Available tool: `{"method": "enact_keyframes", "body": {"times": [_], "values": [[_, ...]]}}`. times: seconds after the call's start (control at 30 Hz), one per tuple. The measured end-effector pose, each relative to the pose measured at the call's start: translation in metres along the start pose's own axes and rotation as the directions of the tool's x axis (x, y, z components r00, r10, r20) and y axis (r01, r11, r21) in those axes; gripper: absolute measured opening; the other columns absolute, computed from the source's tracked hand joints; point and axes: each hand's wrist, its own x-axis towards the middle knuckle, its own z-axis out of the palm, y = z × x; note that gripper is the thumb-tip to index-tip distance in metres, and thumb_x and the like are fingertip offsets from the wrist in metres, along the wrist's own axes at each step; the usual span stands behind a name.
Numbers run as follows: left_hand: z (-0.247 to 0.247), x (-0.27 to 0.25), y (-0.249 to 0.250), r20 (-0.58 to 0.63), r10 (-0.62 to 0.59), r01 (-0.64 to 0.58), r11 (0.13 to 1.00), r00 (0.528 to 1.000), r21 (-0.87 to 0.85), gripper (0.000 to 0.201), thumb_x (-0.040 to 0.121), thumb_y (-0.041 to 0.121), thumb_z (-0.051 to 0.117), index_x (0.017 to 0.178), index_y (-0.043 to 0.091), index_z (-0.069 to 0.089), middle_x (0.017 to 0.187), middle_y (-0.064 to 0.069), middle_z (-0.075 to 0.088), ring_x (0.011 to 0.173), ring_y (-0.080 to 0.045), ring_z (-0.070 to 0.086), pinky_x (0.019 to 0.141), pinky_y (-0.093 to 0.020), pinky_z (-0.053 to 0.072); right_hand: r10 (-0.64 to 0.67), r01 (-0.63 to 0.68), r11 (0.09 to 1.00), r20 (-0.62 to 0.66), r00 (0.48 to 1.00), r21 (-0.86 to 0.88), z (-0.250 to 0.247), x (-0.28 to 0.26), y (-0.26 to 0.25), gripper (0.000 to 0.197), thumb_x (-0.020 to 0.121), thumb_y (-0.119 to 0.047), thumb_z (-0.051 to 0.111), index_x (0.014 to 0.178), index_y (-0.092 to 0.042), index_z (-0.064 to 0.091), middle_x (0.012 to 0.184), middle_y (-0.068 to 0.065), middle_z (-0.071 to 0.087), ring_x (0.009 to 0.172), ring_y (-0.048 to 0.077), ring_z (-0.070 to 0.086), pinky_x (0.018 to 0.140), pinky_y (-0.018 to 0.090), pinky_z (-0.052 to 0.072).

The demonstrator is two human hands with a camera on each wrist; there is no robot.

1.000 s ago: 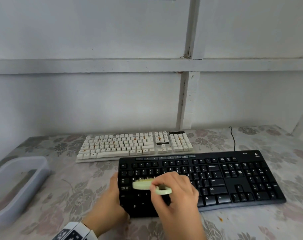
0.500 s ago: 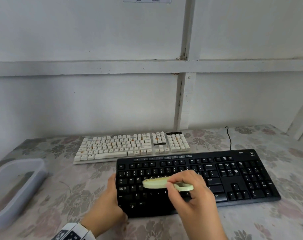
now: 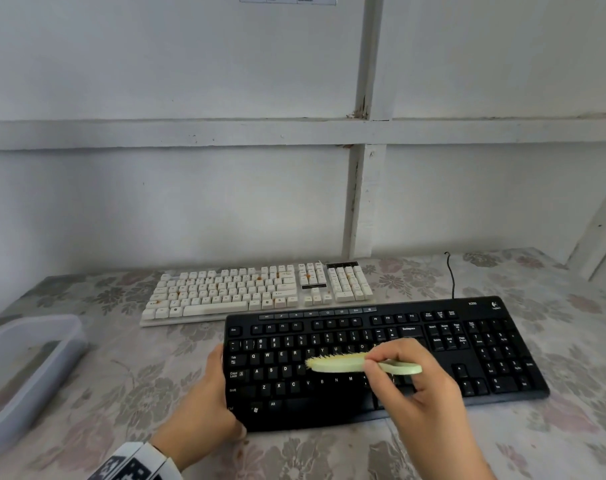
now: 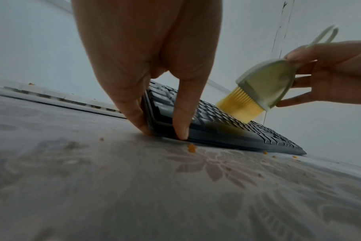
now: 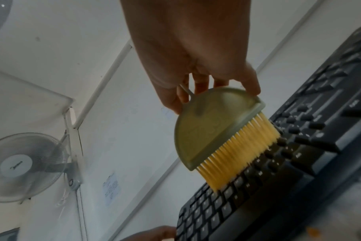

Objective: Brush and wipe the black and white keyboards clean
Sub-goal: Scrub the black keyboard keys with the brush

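Evidently the left hand [image 3: 204, 407] clamps the black keyboard's [image 3: 467, 355] near-left corner to steady it on the counter [image 3: 589, 341]. Just beside it, the right hand [image 3: 419, 386] pinches the brush [image 5: 220, 130], bristles down on the keys.

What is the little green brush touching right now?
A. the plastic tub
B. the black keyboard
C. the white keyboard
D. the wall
B: the right hand holds the brush with its yellow bristles down on the keys of the black keyboard, while the white keyboard lies behind, untouched.
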Motion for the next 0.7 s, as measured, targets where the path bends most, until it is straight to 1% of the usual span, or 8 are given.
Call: {"method": "enact_keyframes", "body": {"times": [0.07,0.2,0.37,0.43,0.53,0.57,0.63,0.7], "values": [[0.001,0.0,0.0,-0.004,-0.003,0.003,1.0,1.0,-0.001,0.103,0.065,-0.007,0.067,0.138,0.033,0.006,0.092,0.0,0.061,0.077,-0.012,0.061,0.055,-0.013,0.043,0.009,-0.009,1.0,-0.009,1.0,-0.009,-0.002,-0.002,0.005,0.039,0.078,-0.003,0.072,0.084,-0.04,0.061,0.086,-0.018,0.064,0.085,0.008,0.057,0.07,0.008,0.041],[0.001,0.001,-0.003,-0.015,0.002,-0.002,1.0,1.0,0.007,0.103,0.065,-0.006,0.066,0.138,0.035,0.005,0.093,-0.004,0.063,0.079,-0.016,0.063,0.064,-0.024,0.05,0.037,-0.038,0.999,-0.058,0.998,-0.018,-0.011,0.0,0.007,0.04,0.079,-0.006,0.07,0.084,-0.043,0.059,0.091,-0.022,0.062,0.087,0.007,0.056,0.071,0.01,0.041],[0.002,-0.001,-0.001,-0.017,0.015,-0.014,1.0,1.0,0.01,0.101,0.065,-0.006,0.066,0.137,0.033,0.006,0.091,-0.005,0.062,0.075,-0.016,0.062,0.054,-0.015,0.044,-0.059,0.059,0.998,-0.036,0.998,0.007,-0.003,-0.004,0.005,0.033,0.078,-0.01,0.073,0.082,-0.041,0.061,0.088,-0.017,0.063,0.089,0.008,0.058,0.075,0.014,0.044],[0.002,-0.001,0.001,-0.014,0.01,-0.01,1.0,1.0,0.015,0.102,0.065,-0.006,0.066,0.138,0.033,0.006,0.092,-0.005,0.061,0.076,-0.015,0.062,0.054,-0.014,0.043,-0.021,0.021,1.0,-0.035,0.999,-0.012,-0.006,-0.005,0.012,0.039,0.078,-0.004,0.073,0.082,-0.041,0.061,0.088,-0.017,0.063,0.086,0.011,0.058,0.073,0.017,0.045],[0.001,-0.001,0.0,-0.008,0.003,-0.003,1.0,1.0,0.004,0.103,0.065,-0.007,0.066,0.139,0.031,0.006,0.093,-0.007,0.062,0.078,-0.017,0.062,0.057,-0.018,0.046,0.056,-0.06,0.997,-0.09,0.994,-0.041,-0.022,-0.002,0.017,0.037,0.079,-0.005,0.07,0.081,-0.041,0.06,0.087,-0.015,0.063,0.078,0.014,0.057,0.067,0.021,0.044],[0.001,-0.001,0.0,-0.008,0.001,-0.001,1.0,1.0,0.006,0.102,0.065,-0.006,0.065,0.139,0.031,0.006,0.093,-0.007,0.062,0.079,-0.017,0.062,0.058,-0.018,0.047,0.068,-0.072,0.997,-0.114,0.991,-0.033,-0.028,-0.001,0.017,0.035,0.08,-0.007,0.07,0.08,-0.04,0.06,0.086,-0.015,0.062,0.074,0.014,0.055,0.063,0.02,0.043],[0.001,-0.001,0.0,-0.011,0.002,-0.002,1.0,1.0,0.011,0.101,0.065,-0.007,0.064,0.138,0.032,0.006,0.093,-0.008,0.062,0.079,-0.018,0.063,0.057,-0.018,0.047,0.075,-0.07,0.997,-0.138,0.988,0.044,-0.036,0.002,0.014,0.025,0.08,-0.014,0.07,0.078,-0.037,0.062,0.082,-0.012,0.063,0.067,0.011,0.052,0.058,0.015,0.042],[0.002,-0.002,0.0,-0.017,0.007,-0.007,1.0,1.0,0.007,0.099,0.065,-0.008,0.063,0.136,0.033,0.008,0.093,-0.01,0.063,0.079,-0.021,0.064,0.058,-0.021,0.048,0.1,-0.083,0.984,-0.104,0.99,0.154,-0.039,0.004,0.01,0.011,0.08,-0.024,0.07,0.076,-0.033,0.064,0.077,-0.009,0.064,0.066,0.008,0.055,0.059,0.01,0.042]]}}
